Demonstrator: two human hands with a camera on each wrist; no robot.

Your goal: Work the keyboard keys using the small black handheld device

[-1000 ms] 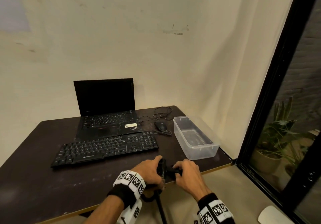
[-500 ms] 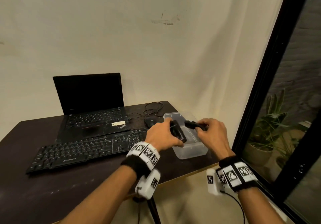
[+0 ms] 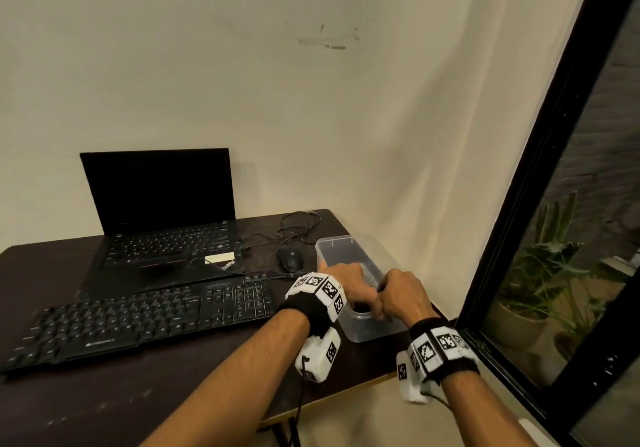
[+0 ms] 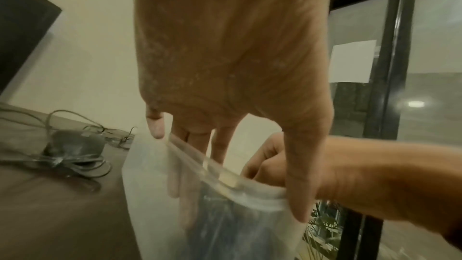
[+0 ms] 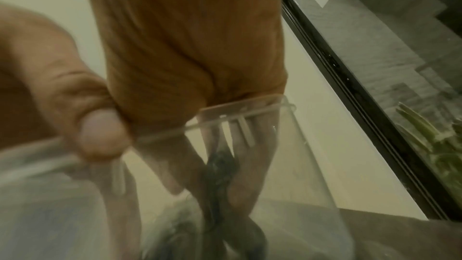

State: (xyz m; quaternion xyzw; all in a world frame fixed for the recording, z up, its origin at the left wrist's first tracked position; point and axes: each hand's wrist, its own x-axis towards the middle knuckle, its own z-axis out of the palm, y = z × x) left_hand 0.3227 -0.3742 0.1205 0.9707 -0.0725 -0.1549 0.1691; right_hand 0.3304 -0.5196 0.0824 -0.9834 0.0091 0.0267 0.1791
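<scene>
Both hands reach down into a clear plastic container (image 3: 334,240) at the table's right edge. My left hand (image 3: 349,283) has straight fingers (image 4: 220,145) inside the container and its thumb outside the near wall. My right hand (image 3: 401,294) is beside it, knuckles touching. In the right wrist view its fingers pinch a dark part of the small black device (image 5: 220,175) low in the container. Only a dark patch of the device (image 3: 362,307) shows between the hands in the head view. The black keyboard (image 3: 138,315) lies to the left, untouched.
An open black laptop (image 3: 162,204) stands behind the keyboard. A wired mouse (image 3: 290,258) and its coiled cable lie just left of the container. A black window frame (image 3: 540,155) and potted plants (image 3: 554,266) are to the right. The table edge runs under my forearms.
The hands lifted the black device from the table's front edge, carried it up and right, and have now lowered it into the clear container.
</scene>
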